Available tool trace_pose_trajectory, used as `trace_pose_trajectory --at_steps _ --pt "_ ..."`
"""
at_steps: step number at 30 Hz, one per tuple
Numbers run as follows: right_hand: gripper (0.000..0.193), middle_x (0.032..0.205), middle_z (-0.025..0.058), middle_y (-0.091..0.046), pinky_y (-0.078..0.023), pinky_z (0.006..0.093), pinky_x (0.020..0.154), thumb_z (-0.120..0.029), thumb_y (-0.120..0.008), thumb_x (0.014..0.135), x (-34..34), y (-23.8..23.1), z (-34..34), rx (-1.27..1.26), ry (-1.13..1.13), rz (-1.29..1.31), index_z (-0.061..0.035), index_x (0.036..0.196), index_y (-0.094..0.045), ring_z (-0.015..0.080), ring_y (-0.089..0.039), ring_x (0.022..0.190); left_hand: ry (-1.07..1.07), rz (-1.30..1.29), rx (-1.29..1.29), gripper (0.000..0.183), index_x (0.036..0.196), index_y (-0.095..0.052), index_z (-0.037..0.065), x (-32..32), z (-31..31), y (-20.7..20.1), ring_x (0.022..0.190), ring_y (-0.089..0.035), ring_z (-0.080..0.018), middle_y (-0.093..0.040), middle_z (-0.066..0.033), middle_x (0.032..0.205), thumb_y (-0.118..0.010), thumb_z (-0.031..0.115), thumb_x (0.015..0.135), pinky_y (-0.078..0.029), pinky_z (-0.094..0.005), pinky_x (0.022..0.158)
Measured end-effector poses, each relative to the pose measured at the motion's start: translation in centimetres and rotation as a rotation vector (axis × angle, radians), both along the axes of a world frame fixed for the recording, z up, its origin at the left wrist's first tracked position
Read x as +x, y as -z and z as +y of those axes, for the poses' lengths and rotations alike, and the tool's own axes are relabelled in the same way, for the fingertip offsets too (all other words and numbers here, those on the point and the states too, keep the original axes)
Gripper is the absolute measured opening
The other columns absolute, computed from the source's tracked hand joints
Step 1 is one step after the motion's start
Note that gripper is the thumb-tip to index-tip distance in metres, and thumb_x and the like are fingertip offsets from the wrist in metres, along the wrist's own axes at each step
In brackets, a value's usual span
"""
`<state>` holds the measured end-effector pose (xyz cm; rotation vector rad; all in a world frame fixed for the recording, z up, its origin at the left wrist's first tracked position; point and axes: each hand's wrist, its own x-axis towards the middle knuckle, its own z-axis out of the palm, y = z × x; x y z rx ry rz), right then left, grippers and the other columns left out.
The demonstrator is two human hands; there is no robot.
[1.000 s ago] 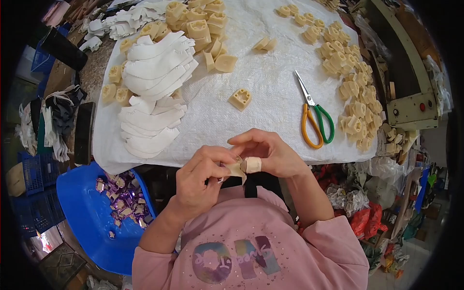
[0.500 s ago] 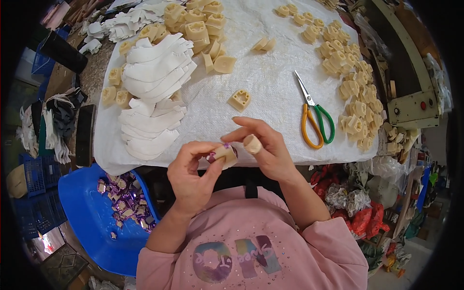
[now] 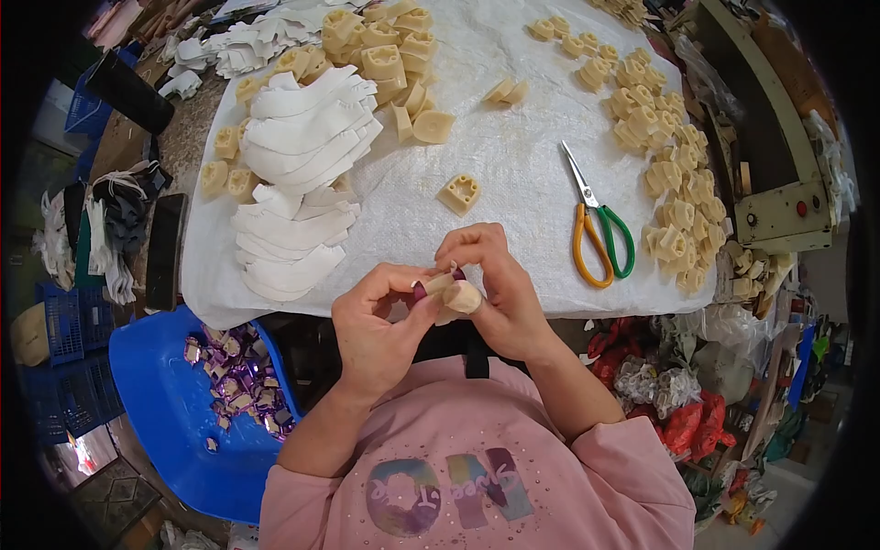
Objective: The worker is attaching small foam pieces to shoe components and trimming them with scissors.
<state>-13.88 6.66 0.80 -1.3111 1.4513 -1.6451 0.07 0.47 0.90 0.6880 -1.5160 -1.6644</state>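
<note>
Close in front of my chest, a cream plastic shoe heel with shiny purple wrapping at its edges is held between my two hands. My left hand pinches its left side with fingers and thumb. Fingers of my right hand bend over the top right of the heel, at the purple edge. A beige cover sits on my right thumb and hides part of the piece. A single bare heel lies on the white cloth just beyond my hands.
Scissors with orange and green handles lie at right, beside a pile of bare heels. At left are white cut pieces, more heels and a phone. A blue bin below holds purple-wrapped heels.
My right hand has come in to the left against the heel, its thumb now over the heel's near side. The heel has turned and shifted slightly right in my left hand.
</note>
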Motion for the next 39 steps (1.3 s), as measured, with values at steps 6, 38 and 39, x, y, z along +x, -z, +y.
trace_pose_trajectory --at_steps 6,38,39 --pt "0.016 0.094 0.0053 -0.054 -0.03 0.0364 0.085 -0.004 -0.061 0.072 -0.7 -1.0 0.7 -0.113 0.052 0.479 -0.0081 0.087 -0.056 0.0269 -0.045 0.089 -0.055 -0.174 -0.5 0.011 0.087 -0.064 0.003 -0.1 0.2 -0.7 0.094 -0.056 -0.0192 -0.063 -0.0123 0.096 -0.07 0.007 0.08 -0.045 -0.0307 0.079" --pt "0.022 0.101 0.0095 -0.054 -0.053 0.0243 0.056 -0.017 -0.058 0.087 -0.9 -0.9 0.5 0.049 -0.109 -0.19 -0.0043 0.105 -0.057 0.0165 -0.054 0.087 0.301 0.165 0.178 0.056 0.138 -0.019 -0.002 -0.5 1.8 0.8 0.075 -0.051 -0.0097 -0.049 -0.0098 0.101 -0.029 0.035 0.098 -0.043 -0.023 0.063" --pt "0.02 0.102 0.0091 -0.054 -0.052 0.0214 0.048 -0.018 -0.056 0.088 -1.3 -1.2 0.3 0.152 -0.252 -0.348 -0.004 0.103 -0.057 0.0141 -0.056 0.079 0.311 0.171 0.157 0.064 0.138 -0.018 -0.003 -0.9 1.9 0.2 0.071 -0.051 -0.0105 -0.048 -0.0125 0.106 -0.028 0.045 0.097 -0.043 -0.023 0.061"
